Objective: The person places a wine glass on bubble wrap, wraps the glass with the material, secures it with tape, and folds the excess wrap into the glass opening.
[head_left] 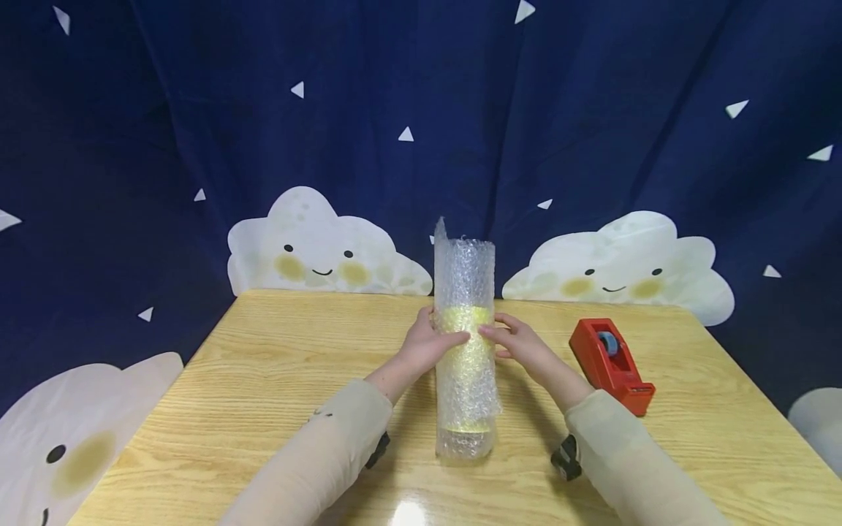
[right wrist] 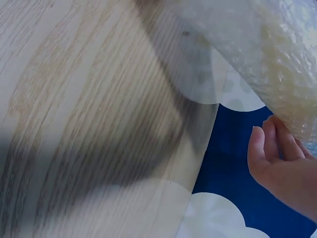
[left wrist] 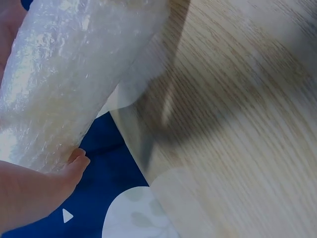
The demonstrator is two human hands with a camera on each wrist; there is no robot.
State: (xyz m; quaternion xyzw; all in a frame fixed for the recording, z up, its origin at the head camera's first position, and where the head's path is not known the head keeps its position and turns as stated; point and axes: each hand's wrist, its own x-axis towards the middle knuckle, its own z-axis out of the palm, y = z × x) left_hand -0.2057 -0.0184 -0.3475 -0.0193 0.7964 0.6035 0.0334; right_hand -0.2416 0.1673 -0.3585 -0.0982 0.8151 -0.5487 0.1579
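Observation:
A bubble-wrap roll point(head_left: 468, 274) stands lengthwise in the middle of the head view, with a yellow object point(head_left: 465, 376) showing through its layers. What the yellow object is cannot be told. My left hand point(head_left: 427, 342) grips the roll's left side, thumb across the front. From the other side my right hand point(head_left: 524, 348) holds it, thumb also on the front; the fingers behind are partly hidden. A loose edge of wrap sticks up at the top left. Both wrist views show the wrapped roll point(left wrist: 74, 74) against the hands. Whether its lower end touches the table is unclear.
A red tape dispenser point(head_left: 601, 361) with a blue-cored roll sits on the wooden table point(head_left: 296, 351), right of the right hand. Behind the table's far edge hangs a dark blue curtain point(head_left: 362, 168) with smiling clouds and white triangles.

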